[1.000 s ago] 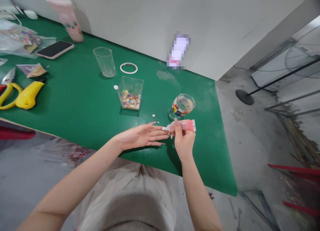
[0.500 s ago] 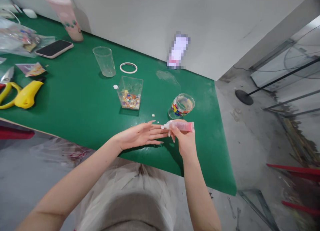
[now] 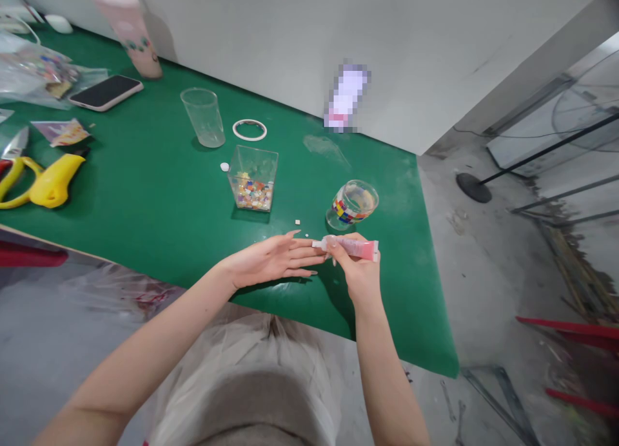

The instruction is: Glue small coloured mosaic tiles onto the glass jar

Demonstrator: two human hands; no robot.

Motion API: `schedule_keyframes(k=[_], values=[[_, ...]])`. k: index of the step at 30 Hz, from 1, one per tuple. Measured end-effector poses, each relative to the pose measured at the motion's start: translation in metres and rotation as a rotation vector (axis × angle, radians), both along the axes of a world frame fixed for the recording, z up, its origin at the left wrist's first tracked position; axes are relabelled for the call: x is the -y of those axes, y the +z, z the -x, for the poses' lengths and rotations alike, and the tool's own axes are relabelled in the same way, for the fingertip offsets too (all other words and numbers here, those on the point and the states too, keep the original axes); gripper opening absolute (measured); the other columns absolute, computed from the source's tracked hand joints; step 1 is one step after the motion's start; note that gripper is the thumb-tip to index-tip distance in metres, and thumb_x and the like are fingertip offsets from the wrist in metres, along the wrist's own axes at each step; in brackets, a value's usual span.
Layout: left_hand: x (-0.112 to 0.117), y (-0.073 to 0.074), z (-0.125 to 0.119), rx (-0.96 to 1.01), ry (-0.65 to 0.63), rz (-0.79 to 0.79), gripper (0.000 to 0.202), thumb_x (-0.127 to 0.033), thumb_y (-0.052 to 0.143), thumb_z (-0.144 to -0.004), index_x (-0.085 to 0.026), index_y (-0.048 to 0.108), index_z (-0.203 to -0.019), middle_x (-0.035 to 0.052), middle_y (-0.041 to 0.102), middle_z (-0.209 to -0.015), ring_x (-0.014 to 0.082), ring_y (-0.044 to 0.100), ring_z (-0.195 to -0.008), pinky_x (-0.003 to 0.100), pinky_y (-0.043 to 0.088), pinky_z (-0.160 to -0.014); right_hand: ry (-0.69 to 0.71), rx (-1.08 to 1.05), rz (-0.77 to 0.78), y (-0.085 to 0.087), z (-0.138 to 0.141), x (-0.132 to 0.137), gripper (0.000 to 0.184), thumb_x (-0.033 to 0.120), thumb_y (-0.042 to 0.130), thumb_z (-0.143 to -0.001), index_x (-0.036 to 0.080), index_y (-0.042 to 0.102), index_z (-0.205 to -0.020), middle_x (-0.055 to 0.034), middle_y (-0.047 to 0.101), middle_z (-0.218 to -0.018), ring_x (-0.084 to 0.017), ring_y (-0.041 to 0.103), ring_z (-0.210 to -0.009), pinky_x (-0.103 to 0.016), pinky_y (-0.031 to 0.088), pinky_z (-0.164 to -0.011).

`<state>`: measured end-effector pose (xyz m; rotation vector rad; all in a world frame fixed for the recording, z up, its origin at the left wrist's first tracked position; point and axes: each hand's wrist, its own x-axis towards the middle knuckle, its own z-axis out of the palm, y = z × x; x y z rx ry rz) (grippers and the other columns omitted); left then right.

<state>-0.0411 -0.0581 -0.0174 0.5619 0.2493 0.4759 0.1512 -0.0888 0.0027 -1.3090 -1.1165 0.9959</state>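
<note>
My right hand (image 3: 356, 272) is closed around a small pink tube (image 3: 353, 246), held level with its white nozzle pointing left. The nozzle touches the fingertips of my left hand (image 3: 271, 261), which lies flat and open over the green table (image 3: 145, 194) with fingers stretched out. Just behind the tube stands a round glass (image 3: 352, 204) with coloured tiles stuck around its lower wall. A square clear box (image 3: 252, 178) holding several small coloured tiles sits to the left of it. A tiny white piece (image 3: 297, 222) lies on the table between them.
Farther back stand an empty clear cup (image 3: 203, 117), a white ring (image 3: 249, 129) and a pink tumbler (image 3: 128, 30). A phone (image 3: 105, 92), plastic bags (image 3: 33, 72) and yellow-handled pliers (image 3: 41, 182) lie at the left. The table ends at the right over a concrete floor (image 3: 483, 272).
My right hand has tipped the tube flatter and drawn its fingers over it. The left hand stays flat in the same place.
</note>
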Motion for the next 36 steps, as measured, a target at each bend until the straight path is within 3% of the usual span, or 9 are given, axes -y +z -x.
schedule_keyframes(k=[7, 36], values=[[0.0004, 0.0017, 0.0009, -0.028, -0.002, -0.010, 0.046, -0.042, 0.033, -0.099, -0.014, 0.053, -0.130, 0.0142, 0.035, -0.151, 0.0274, 0.034, -0.139, 0.044, 0.028, -0.110, -0.008, 0.030, -0.005, -0.0014, -0.0001, -0.0004, 0.020, 0.037, 0.076, -0.071, 0.020, 0.065, -0.068, 0.0035, 0.060, -0.056, -0.010, 0.052, -0.051, -0.024, 0.042, -0.052], [0.0007, -0.0029, 0.0006, 0.026, -0.004, -0.007, 0.044, -0.038, 0.031, -0.100, -0.015, 0.055, -0.130, 0.0128, 0.038, -0.150, 0.0272, 0.035, -0.138, 0.048, 0.026, -0.110, -0.018, 0.101, -0.011, 0.0004, 0.0015, 0.0001, 0.022, 0.036, 0.074, -0.072, 0.018, 0.063, -0.066, 0.0044, 0.058, -0.051, -0.009, 0.051, -0.045, -0.023, 0.042, -0.047]])
